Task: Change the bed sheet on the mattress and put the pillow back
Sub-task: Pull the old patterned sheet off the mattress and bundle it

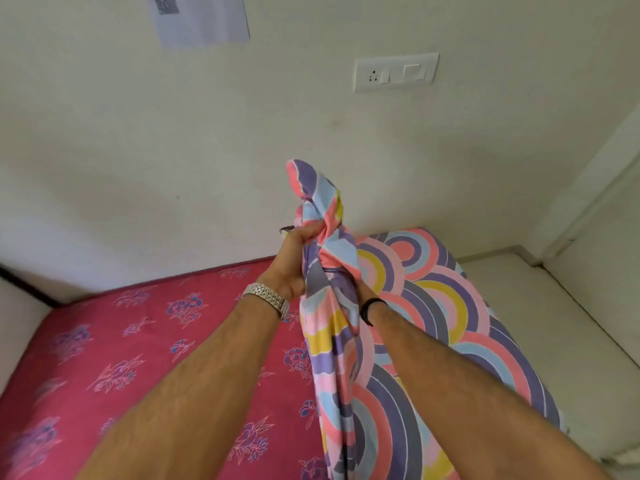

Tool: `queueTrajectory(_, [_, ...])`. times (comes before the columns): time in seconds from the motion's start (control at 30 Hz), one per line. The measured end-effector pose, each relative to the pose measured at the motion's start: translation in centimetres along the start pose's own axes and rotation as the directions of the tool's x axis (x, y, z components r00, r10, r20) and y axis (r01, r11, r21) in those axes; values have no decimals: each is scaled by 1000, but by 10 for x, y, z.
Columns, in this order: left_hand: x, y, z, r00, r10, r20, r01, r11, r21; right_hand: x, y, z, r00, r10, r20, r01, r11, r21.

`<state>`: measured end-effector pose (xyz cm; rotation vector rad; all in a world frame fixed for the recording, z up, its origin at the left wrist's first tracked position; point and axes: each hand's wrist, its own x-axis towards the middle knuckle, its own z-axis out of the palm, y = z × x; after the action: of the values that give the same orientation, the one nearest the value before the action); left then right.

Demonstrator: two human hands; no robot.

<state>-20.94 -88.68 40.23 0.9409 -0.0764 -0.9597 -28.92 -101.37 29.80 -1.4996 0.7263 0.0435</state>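
A bed sheet [433,299] printed with pink, purple, blue and yellow arcs is bunched up in front of me and trails down over the right side of the mattress. My left hand [294,261], with a metal watch on the wrist, grips the gathered top of the sheet. My right hand [358,289], wearing a black wristband, is mostly buried in the folds and grips the cloth just below the left hand. The mattress [138,341] is pink with a blue and white flower print and lies bare on the left. No pillow is in view.
A cream wall rises right behind the mattress, with a white switch plate [394,72] and a taped paper sheet [201,19]. A pale floor [554,306] runs along the right of the bed to a white door frame [595,188].
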Motion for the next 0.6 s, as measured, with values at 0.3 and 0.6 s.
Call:
queueTrajectory(0.3, [48, -61, 17, 909, 370, -193, -170, 751, 639, 8, -111, -87, 922, -349, -170, 358, 933, 25])
queueTrajectory(0.6, [82, -69, 83, 907, 420, -22, -267, 615, 742, 4, -130, -158, 883, -375, 284, 393, 919, -10])
